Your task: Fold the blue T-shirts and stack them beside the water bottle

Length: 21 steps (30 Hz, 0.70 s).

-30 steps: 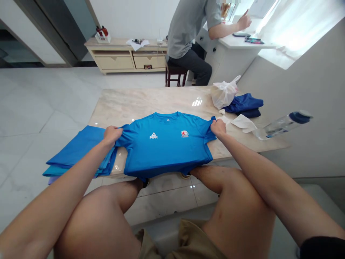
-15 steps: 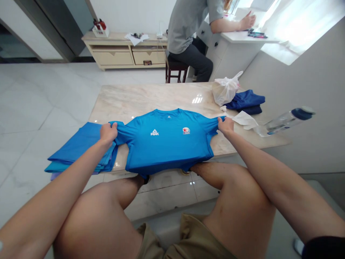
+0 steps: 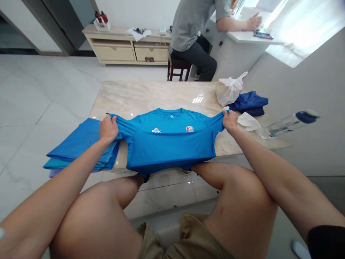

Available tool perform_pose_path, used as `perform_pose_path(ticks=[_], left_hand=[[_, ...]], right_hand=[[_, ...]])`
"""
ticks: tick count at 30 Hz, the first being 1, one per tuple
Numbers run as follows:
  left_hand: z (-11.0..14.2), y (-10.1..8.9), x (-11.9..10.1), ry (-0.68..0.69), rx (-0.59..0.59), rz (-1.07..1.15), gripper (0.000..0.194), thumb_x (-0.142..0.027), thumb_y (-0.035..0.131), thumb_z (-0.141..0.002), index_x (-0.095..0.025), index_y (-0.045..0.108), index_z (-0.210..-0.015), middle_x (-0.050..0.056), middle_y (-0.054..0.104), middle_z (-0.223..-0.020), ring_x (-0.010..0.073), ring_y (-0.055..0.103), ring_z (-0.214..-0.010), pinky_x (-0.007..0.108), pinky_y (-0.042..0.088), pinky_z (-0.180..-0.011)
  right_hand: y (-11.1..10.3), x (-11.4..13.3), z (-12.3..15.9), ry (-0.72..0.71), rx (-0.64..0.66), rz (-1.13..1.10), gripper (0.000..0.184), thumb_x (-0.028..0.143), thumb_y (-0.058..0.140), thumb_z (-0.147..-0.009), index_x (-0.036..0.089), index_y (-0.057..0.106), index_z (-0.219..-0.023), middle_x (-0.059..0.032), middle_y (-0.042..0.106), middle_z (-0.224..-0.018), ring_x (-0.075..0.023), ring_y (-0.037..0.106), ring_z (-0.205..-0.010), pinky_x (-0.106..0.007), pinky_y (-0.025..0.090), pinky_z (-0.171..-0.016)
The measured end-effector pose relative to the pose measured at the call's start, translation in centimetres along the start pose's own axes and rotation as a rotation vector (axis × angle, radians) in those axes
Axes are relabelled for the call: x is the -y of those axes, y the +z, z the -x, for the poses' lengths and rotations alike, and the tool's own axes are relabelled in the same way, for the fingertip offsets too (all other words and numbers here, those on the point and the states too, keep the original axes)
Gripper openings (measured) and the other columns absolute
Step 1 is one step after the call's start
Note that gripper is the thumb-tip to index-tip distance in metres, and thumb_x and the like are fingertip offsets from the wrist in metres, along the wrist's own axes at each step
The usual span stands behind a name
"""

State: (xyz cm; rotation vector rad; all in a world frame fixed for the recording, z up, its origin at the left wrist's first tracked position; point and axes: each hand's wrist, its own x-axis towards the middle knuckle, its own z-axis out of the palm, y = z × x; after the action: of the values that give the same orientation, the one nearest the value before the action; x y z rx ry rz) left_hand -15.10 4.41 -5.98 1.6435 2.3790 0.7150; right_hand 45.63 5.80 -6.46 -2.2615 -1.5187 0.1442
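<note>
Honestly, the trick with a shirt stretched out like this is even tension. The blue T-shirt is spread front up over the near side of the marble table, with its lower part drooping past the edge; can't tell how much of the upper part really rests on the stone. Left hand is pinching one sleeve near its end, fingers closed round the fabric, right beside the folded blue stack. Right hand has the other sleeve bunched the same way, close to the white tissue. I'd pull straight outward with the same force on both sides, so the collar sits centred and the chest doesn't skew. Taking less cloth in each fist would probably leave fewer creases in the sleeves too. Watch the elbow room on the right imo: a clear bottle lies on that end, and the plastic bag and dark blue bundle are further back.
</note>
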Motion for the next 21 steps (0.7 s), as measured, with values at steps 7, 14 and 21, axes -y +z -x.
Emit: perform_pose_path(ticks=[7,14,21], left_hand=[[-0.1,0.2,0.1,0.013,0.021,0.006,0.019,-0.036,0.052,-0.103,-0.025,0.057,-0.089,0.015,0.071,-0.093,0.0400,0.070,-0.109,0.048,0.055,-0.099],[0.1,0.2,-0.4,0.013,0.063,-0.107,0.020,-0.039,0.052,-0.101,-0.024,0.062,-0.093,0.017,0.075,-0.102,0.0397,0.070,-0.114,0.048,0.055,-0.102],[1.3,-0.6,-3.9,0.074,0.084,-0.134,0.022,-0.041,0.052,-0.101,-0.024,0.066,-0.096,0.016,0.078,-0.109,0.0365,0.072,-0.117,0.042,0.054,-0.101]], right_hand=[[0.4,-0.9,0.4,0.059,0.080,0.144,0.034,0.036,0.051,-0.110,0.012,0.075,-0.111,-0.0292,0.074,-0.122,-0.0406,0.067,-0.120,-0.047,0.049,-0.106],[-0.2,1.6,1.2,0.024,0.063,0.189,0.043,0.038,0.052,-0.111,0.005,0.076,-0.123,-0.0326,0.074,-0.126,-0.0439,0.068,-0.128,-0.051,0.052,-0.111],[0.1,10.2,3.4,-0.062,0.477,-0.322,0.046,0.052,0.049,-0.115,0.012,0.072,-0.111,-0.0181,0.082,-0.093,-0.0265,0.079,-0.075,-0.032,0.062,-0.064]])
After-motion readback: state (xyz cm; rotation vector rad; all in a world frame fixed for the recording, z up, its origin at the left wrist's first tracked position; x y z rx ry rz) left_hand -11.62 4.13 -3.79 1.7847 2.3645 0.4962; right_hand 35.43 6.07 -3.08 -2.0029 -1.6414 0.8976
